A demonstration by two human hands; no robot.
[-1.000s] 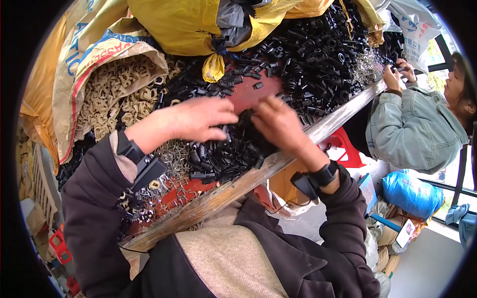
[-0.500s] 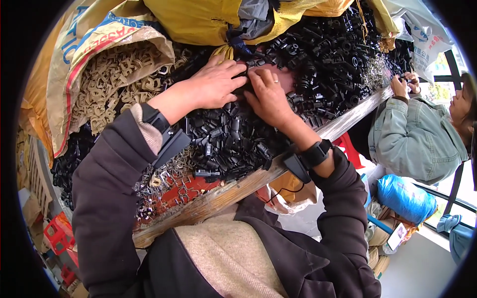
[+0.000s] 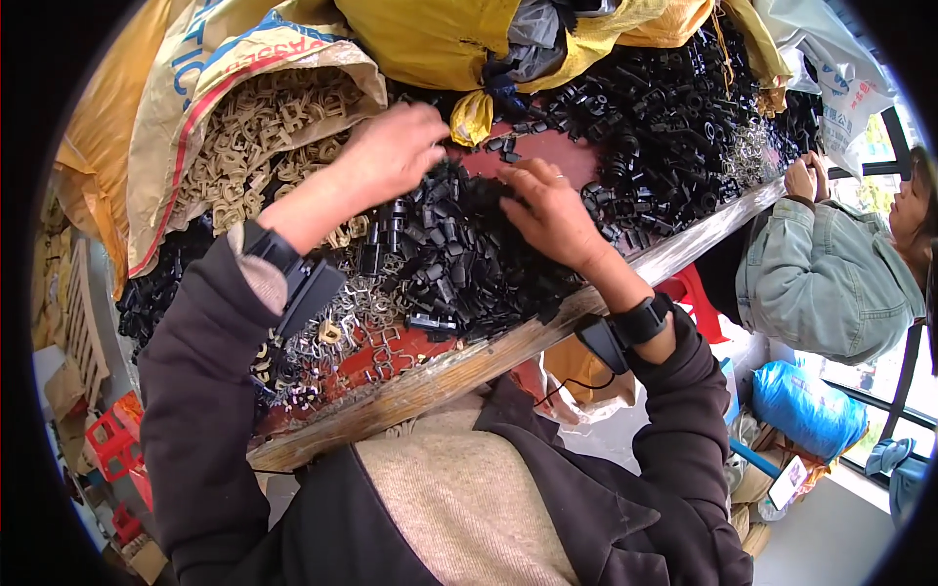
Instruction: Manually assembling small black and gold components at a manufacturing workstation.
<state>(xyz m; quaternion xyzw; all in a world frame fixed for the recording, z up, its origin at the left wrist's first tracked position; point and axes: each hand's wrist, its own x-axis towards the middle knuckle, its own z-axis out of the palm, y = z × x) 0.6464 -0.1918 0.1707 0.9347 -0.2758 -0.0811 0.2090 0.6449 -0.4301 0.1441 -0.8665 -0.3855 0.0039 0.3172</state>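
Note:
My left hand (image 3: 394,148) is raised over the far left of the heap, its fingers loosely bent and parted, with nothing visible in them. Beside its fingertips is the tied end of a yellow sack (image 3: 472,118). To the right, my right hand (image 3: 555,213) reaches in with thumb and fingers apart, fingertips at the edge of a pile of small black plastic parts (image 3: 459,249). It holds nothing that I can see. A few loose black parts (image 3: 505,146) lie on the red tabletop (image 3: 562,154) beyond it.
An open woven sack (image 3: 161,215) spills beige clips (image 3: 249,146) at the left. Metal clips (image 3: 357,298) lie near the wooden edge beam (image 3: 391,398). More black parts (image 3: 674,127) are heaped at far right, where another person (image 3: 821,273) works.
My hands have drawn apart, the left going left and the right shifting right and nearer. More red tabletop shows beyond the black pile. The whole view has shifted slightly.

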